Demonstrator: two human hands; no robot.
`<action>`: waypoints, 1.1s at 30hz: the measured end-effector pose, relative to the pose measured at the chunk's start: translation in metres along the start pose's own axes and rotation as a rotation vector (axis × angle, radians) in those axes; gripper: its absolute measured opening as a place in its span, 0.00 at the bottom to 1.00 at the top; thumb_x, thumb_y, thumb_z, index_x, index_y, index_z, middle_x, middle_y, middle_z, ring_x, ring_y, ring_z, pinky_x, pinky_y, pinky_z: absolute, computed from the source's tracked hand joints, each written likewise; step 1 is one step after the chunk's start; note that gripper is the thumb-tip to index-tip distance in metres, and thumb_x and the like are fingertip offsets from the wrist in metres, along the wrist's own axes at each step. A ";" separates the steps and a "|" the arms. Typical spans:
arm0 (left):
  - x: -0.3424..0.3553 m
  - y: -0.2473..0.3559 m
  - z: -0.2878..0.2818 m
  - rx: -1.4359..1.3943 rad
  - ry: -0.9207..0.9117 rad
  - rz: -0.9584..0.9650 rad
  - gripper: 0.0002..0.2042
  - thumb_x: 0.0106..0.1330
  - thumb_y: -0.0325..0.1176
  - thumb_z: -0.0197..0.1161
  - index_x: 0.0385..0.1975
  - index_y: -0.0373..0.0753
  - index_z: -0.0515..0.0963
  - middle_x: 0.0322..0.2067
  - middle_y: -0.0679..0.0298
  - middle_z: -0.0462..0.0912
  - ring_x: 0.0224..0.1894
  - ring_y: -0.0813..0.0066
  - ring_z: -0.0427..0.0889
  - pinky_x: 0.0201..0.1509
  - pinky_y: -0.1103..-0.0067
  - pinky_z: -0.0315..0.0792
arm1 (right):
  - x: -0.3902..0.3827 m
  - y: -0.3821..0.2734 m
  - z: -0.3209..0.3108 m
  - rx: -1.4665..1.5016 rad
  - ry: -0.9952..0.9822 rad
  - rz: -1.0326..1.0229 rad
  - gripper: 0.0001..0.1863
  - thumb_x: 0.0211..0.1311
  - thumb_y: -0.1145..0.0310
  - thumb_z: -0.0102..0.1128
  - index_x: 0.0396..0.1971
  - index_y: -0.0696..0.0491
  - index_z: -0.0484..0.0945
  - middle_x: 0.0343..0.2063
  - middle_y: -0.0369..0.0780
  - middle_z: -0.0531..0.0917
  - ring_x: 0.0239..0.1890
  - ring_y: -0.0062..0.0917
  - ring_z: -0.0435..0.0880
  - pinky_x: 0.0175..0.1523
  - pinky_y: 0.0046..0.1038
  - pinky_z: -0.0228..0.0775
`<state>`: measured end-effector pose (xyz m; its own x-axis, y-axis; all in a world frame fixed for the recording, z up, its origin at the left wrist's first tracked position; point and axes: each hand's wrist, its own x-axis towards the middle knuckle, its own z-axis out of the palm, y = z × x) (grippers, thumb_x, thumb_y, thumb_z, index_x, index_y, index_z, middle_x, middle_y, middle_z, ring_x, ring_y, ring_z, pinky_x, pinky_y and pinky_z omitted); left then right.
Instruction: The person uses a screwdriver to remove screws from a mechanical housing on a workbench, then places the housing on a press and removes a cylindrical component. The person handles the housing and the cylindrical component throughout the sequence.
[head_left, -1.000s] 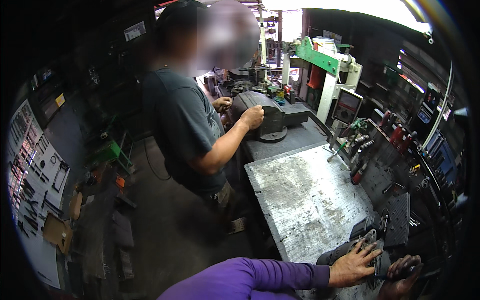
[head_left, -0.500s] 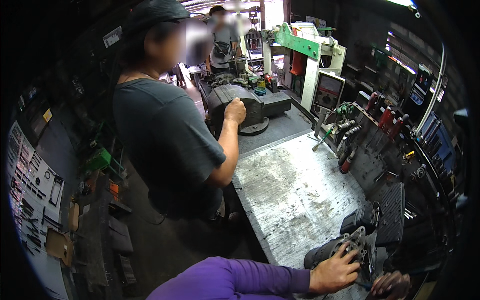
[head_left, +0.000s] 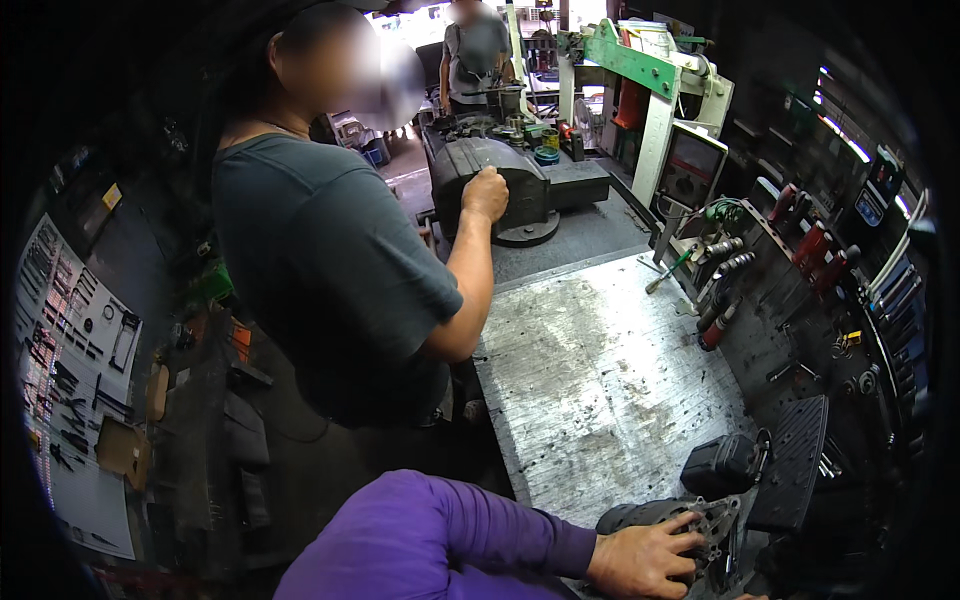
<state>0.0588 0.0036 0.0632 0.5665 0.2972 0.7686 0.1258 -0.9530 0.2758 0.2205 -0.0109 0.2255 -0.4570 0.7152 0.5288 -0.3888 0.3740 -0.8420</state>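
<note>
My left hand (head_left: 645,562), in a purple sleeve, lies with spread fingers on the holed end flange of a grey metal housing (head_left: 722,525). The dark rounded body of that housing extends left behind the hand. It rests at the near right corner of a bare metal bench top (head_left: 600,390). A thin shiny tool or rod (head_left: 733,550) shows beside the flange; its kind is unclear. Only a sliver of my right hand (head_left: 750,597) shows at the bottom edge, its fingers hidden. Just behind the housing sits a black boxy device (head_left: 720,464).
A dark ribbed panel (head_left: 792,462) stands right of the housing. Screwdrivers (head_left: 815,245) and other tools hang along the right. At the far end, a co-worker (head_left: 330,240) has a hand on a large dark machine (head_left: 480,190). A green and white frame (head_left: 640,70) stands behind.
The view has shifted, and my right hand has slipped almost out below the lower edge. My left hand stays spread on the housing. The co-worker's hand remains on the machine.
</note>
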 end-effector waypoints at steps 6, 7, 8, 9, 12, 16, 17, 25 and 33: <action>0.000 0.013 0.002 0.007 0.017 -0.196 0.17 0.58 0.41 0.73 0.44 0.43 0.79 0.40 0.61 0.79 0.62 0.46 0.76 0.78 0.36 0.57 | 0.023 0.002 -0.019 0.540 -0.545 0.049 0.21 0.65 0.65 0.72 0.16 0.55 0.72 0.15 0.42 0.79 0.12 0.27 0.74 0.19 0.28 0.66; 0.000 0.013 0.001 0.002 0.009 -0.173 0.18 0.57 0.41 0.74 0.44 0.43 0.79 0.41 0.61 0.79 0.63 0.46 0.76 0.78 0.36 0.57 | 0.010 0.004 -0.018 0.467 -0.362 0.073 0.17 0.67 0.65 0.70 0.21 0.57 0.75 0.19 0.43 0.81 0.15 0.27 0.77 0.23 0.27 0.69; 0.000 0.013 0.001 0.002 -0.018 -0.180 0.19 0.57 0.42 0.74 0.45 0.43 0.79 0.42 0.61 0.79 0.64 0.47 0.75 0.78 0.35 0.57 | -0.015 0.000 -0.012 0.175 -0.070 0.062 0.15 0.70 0.64 0.67 0.29 0.59 0.77 0.23 0.44 0.82 0.21 0.27 0.79 0.29 0.27 0.72; -0.001 0.014 0.001 0.019 -0.022 -0.174 0.19 0.57 0.42 0.75 0.45 0.43 0.79 0.43 0.61 0.79 0.65 0.47 0.74 0.78 0.36 0.57 | -0.044 0.000 -0.001 -0.112 0.222 0.050 0.14 0.74 0.63 0.64 0.37 0.61 0.78 0.27 0.45 0.82 0.26 0.27 0.81 0.34 0.27 0.74; 0.001 0.021 0.007 0.111 -0.010 -0.211 0.18 0.59 0.43 0.73 0.46 0.44 0.79 0.45 0.61 0.79 0.65 0.48 0.74 0.78 0.37 0.57 | -0.085 0.004 0.015 -0.467 0.678 -0.121 0.18 0.79 0.60 0.60 0.50 0.62 0.76 0.31 0.46 0.81 0.33 0.31 0.81 0.40 0.32 0.78; 0.003 0.026 0.014 0.266 0.006 -0.218 0.16 0.62 0.44 0.70 0.45 0.45 0.79 0.44 0.62 0.79 0.65 0.50 0.75 0.78 0.39 0.58 | -0.049 0.000 -0.005 -0.188 0.183 0.025 0.17 0.76 0.59 0.66 0.36 0.57 0.74 0.23 0.38 0.77 0.22 0.23 0.77 0.30 0.29 0.74; 0.003 0.024 0.014 0.250 -0.012 -0.228 0.17 0.60 0.44 0.72 0.44 0.44 0.79 0.44 0.63 0.79 0.65 0.50 0.75 0.78 0.40 0.58 | -0.033 -0.003 -0.015 0.123 -0.147 -0.011 0.18 0.72 0.60 0.71 0.39 0.58 0.74 0.22 0.38 0.77 0.19 0.24 0.76 0.27 0.29 0.73; 0.000 0.020 0.012 0.137 0.036 -0.207 0.19 0.55 0.42 0.76 0.41 0.43 0.78 0.44 0.61 0.79 0.65 0.51 0.75 0.78 0.40 0.58 | -0.063 0.016 0.025 -0.399 0.917 -0.089 0.24 0.74 0.59 0.67 0.59 0.59 0.74 0.33 0.36 0.76 0.37 0.20 0.77 0.49 0.22 0.72; -0.003 0.017 0.006 0.181 -0.045 -0.208 0.19 0.54 0.42 0.77 0.43 0.45 0.79 0.46 0.63 0.79 0.67 0.53 0.74 0.79 0.38 0.55 | -0.028 -0.002 0.013 0.110 0.082 0.069 0.24 0.62 0.63 0.78 0.50 0.62 0.78 0.29 0.43 0.81 0.26 0.25 0.81 0.30 0.32 0.76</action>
<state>0.0643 -0.0139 0.0622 0.5482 0.4888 0.6787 0.3847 -0.8679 0.3143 0.2238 -0.0393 0.2134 -0.4209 0.7845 0.4555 -0.4456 0.2586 -0.8571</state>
